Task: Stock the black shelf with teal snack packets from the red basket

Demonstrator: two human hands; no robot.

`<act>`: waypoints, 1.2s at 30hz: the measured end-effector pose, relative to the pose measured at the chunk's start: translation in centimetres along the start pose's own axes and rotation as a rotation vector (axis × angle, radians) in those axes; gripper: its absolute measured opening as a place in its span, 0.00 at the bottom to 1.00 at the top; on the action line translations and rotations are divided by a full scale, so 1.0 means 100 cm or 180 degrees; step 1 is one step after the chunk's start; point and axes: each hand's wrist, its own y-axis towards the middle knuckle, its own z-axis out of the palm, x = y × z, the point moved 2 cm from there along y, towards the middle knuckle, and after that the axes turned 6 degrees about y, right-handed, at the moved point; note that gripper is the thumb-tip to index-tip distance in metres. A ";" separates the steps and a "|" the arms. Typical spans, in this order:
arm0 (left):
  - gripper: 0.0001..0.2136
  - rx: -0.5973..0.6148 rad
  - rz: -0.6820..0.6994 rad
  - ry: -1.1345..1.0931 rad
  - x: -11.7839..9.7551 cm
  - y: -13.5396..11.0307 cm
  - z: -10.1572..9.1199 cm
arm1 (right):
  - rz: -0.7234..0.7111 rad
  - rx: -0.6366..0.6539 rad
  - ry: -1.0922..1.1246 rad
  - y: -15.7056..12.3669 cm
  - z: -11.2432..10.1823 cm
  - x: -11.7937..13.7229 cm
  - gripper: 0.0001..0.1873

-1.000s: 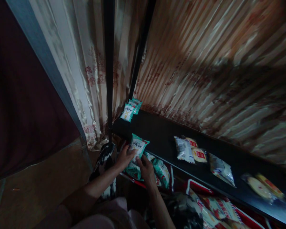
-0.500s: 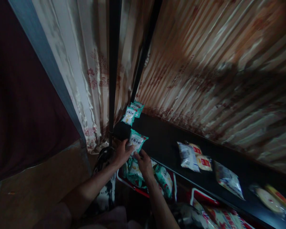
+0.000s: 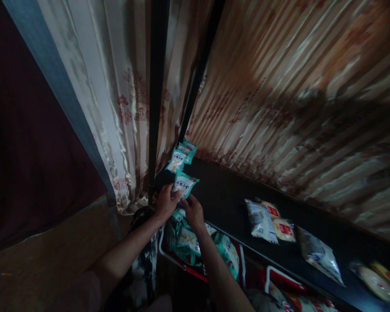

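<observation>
Both my hands grip the lower edge of a green-and-white snack bag (image 3: 185, 183), tilted over the left end of a black shelf (image 3: 221, 182). My left hand (image 3: 166, 203) pinches it from the left side, and my right hand (image 3: 193, 211) has its fingers on the lower right. Just beyond it, several matching green snack bags (image 3: 176, 160) stand grouped in the shelf's corner by the upright. Below my hands, a red basket with a white rim (image 3: 161, 247) holds more of these green bags (image 3: 227, 251), partly hidden by my right forearm.
On the shelf's right side lie a silver-white packet (image 3: 261, 220), red-labelled round packs (image 3: 284, 229), another shiny packet (image 3: 321, 255) and a round pale pack (image 3: 375, 281). A second red basket (image 3: 287, 279) stands below the front edge. Black posts (image 3: 157, 95) and pleated curtains (image 3: 279, 86) enclose the corner.
My two hands have carried the snack bag slightly farther in, closer to the grouped bags in the corner. The view has shifted a little.
</observation>
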 end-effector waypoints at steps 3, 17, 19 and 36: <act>0.19 -0.0107 -0.0067 -0.0024 0.001 0.007 0.001 | -0.0015 -0.0053 -0.0106 0.010 0.005 -0.003 0.22; 0.19 -0.0267 -0.0145 0.0448 0.009 0.034 0.009 | 0.0018 -0.0002 -0.0407 0.044 0.024 -0.004 0.19; 0.19 -0.0298 -0.0124 0.0534 0.010 0.038 0.009 | 0.0032 -0.0026 -0.0406 0.047 0.026 -0.004 0.19; 0.23 -0.0543 -0.0009 0.0333 0.021 0.052 0.010 | -0.0019 0.0180 -0.0329 0.077 0.045 -0.003 0.18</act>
